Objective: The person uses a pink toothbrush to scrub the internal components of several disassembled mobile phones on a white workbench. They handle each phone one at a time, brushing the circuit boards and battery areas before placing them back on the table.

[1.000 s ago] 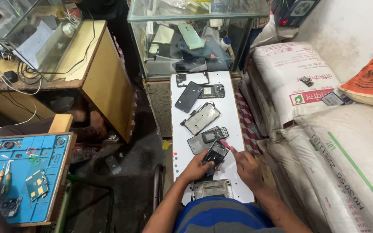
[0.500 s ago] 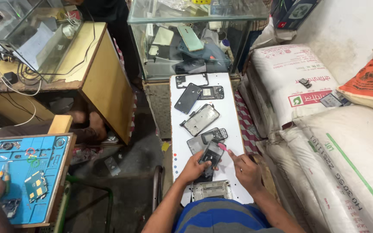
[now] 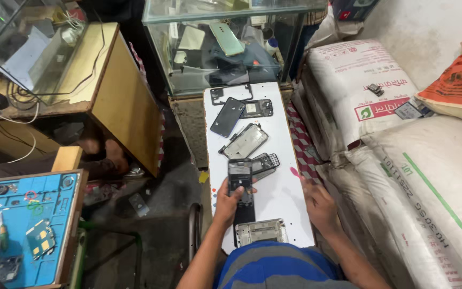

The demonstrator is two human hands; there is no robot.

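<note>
**Working on a narrow white board**

The white board (image 3: 287, 211) is lying across my lap, hemmed by sacks (image 3: 434, 176) on my right. My left hand (image 3: 230, 199) is gripping a dark opened phone (image 3: 240, 179) mid-board. My right hand (image 3: 319, 202) is resting at the board's right edge, fingers closed around a pink tool (image 3: 295, 172).

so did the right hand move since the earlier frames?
Yes. The right hand has drawn back from the opened phone in the left hand, toward the right edge of the white board, pink tool in its fingers.
</note>
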